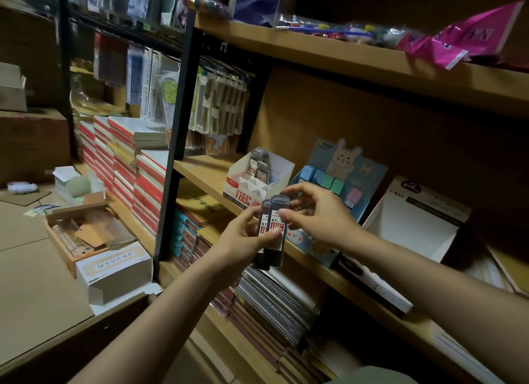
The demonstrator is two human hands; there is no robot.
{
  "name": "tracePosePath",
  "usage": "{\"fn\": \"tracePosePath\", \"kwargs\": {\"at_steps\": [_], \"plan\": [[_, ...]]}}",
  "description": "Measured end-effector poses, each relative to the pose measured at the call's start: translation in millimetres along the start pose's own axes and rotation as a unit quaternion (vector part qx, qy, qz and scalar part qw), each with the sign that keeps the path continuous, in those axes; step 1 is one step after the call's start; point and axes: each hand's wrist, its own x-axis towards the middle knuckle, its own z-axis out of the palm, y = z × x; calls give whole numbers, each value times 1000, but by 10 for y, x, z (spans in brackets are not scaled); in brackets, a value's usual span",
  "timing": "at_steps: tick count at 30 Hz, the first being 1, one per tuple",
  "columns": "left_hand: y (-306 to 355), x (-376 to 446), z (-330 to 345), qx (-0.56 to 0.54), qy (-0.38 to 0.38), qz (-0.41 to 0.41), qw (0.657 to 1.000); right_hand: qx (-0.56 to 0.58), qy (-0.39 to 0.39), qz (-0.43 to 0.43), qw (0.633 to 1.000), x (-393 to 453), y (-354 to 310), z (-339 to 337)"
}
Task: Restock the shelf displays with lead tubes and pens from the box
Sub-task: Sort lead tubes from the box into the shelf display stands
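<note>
Holding a small bunch of dark, flat plastic lead tubes with red-and-white labels [272, 232], I am gripping them in my left hand [246, 240] while my right hand [315, 214] is pinching the top of the front tube between thumb and fingertips. Both hands are hovering just before the wooden shelf [206, 169]. Restocking is, I judge, only beginning: the white partitioned cardboard display box [252, 183] is showing two tubes at its back, its front cells appearing bare. A second white cardboard display tray [412, 226], farther right, is standing unfilled. Low at left, an open brown cardboard supply box [86, 234] is resting on a cardboard-covered surface [28, 269]. The storeroom is looking dim and crowded.
</note>
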Motion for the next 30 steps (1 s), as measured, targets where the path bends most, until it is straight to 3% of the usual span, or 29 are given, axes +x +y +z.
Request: {"fn": "tracePosePath", "kwargs": {"at_steps": [7, 11, 15, 19, 25, 30], "plan": [[102, -11, -107, -9, -2, -10, 1000, 10, -11, 21, 1000, 197, -158, 31], [194, 76, -308, -80, 79, -34, 993, 44, 114, -6, 992, 591, -306, -116], [242, 150, -491, -106, 105, -44, 988, -25, 205, -34, 978, 1019, -325, -95], [199, 202, -576, -102, 116, -56, 986, -110, 208, -39, 971, 1268, -213, -1], [92, 274, -599, -93, 117, -70, 986, -149, 222, -21, 963, 1484, -31, -31], [7, 327, -571, -82, 114, -73, 987, -199, 186, -24, 962, 1559, 123, 71]]}}
